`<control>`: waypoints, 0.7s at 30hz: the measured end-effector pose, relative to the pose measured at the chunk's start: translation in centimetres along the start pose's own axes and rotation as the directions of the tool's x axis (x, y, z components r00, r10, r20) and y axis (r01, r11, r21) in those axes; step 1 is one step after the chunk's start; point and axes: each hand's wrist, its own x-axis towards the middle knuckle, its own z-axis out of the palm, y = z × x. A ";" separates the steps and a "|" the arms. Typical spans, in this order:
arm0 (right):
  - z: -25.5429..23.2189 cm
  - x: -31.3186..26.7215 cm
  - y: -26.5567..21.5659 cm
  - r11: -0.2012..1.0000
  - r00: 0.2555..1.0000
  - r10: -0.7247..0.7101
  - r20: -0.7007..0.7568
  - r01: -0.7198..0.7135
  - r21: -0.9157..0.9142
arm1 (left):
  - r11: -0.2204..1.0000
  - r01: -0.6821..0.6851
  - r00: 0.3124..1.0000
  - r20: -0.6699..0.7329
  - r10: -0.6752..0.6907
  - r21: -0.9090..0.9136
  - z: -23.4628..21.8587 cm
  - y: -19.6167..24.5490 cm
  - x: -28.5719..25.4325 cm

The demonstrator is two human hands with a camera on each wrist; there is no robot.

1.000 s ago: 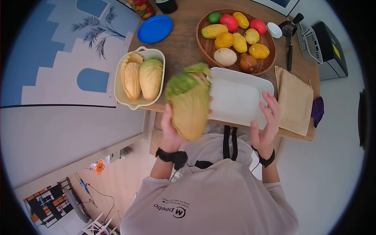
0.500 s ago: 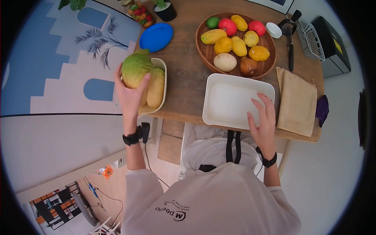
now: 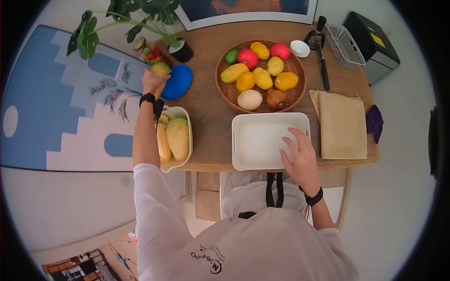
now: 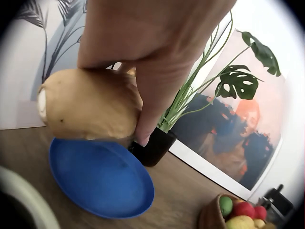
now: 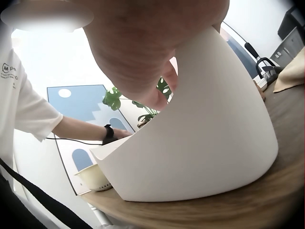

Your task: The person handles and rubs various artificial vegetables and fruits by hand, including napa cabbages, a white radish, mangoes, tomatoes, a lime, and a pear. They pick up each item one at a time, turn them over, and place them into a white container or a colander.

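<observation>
My left hand (image 3: 152,82) grips a napa cabbage (image 4: 90,105) at the back left, beside the blue plate (image 3: 179,83). In the left wrist view the cabbage lies sideways over the plate's edge, its pale stem end to the left. Most of it is hidden by my hand in the head view. My right hand (image 3: 301,158), fingers spread and slightly bent, hovers at the right side of a white rectangular tub (image 3: 255,140) with nothing in its grasp. Two more napa cabbages (image 3: 178,139) lie in a cream basket (image 3: 189,136), partly behind my left forearm.
A wicker basket (image 3: 220,86) of fruit and vegetables stands behind the tub. Folded beige cloth (image 3: 343,126) lies to the right, near a black-handled knife (image 3: 324,72). A potted plant (image 3: 182,50) and a jar (image 3: 149,52) stand at the back left.
My left hand has carried the cabbage from the middle, over the cream basket, then away from me to the blue plate. My right hand stays by the tub. The head view has tilted up.
</observation>
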 end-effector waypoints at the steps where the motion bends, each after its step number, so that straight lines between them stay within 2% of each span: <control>1: -0.1 0.0 -0.1 1.000 1.000 -0.003 0.001 0.003 -0.001 | 0.999 -0.027 0.999 -0.031 0.028 0.035 1.3 -0.9 1.2; 3: -0.2 -0.1 -0.1 1.000 1.000 -0.008 0.005 0.008 -0.001 | 0.992 -0.067 0.992 -0.097 0.078 0.111 3.5 -2.7 2.9; 6: -0.2 0.1 -0.1 1.000 1.000 -0.009 -0.006 0.009 -0.002 | 0.997 -0.017 0.995 -0.094 0.023 0.071 2.2 0.0 -0.7; 12: -0.3 0.1 -0.1 1.000 1.000 -0.001 -0.004 0.001 0.003 | 0.999 0.020 1.000 -0.019 -0.019 0.031 4.2 -2.1 0.7; 15: -0.2 -0.1 -0.2 1.000 1.000 -0.004 0.001 0.004 0.001 | 0.989 0.122 0.991 0.051 -0.126 0.078 5.1 -2.8 2.0; 18: -0.1 0.1 -0.2 1.000 1.000 -0.020 -0.018 0.020 0.010 | 0.987 0.123 0.975 0.173 -0.140 0.108 4.0 -2.1 1.3; 21: 0.0 0.0 0.0 1.000 0.999 -0.026 -0.032 0.027 0.015 | 0.996 0.072 0.975 0.205 -0.082 0.055 6.4 -5.2 4.5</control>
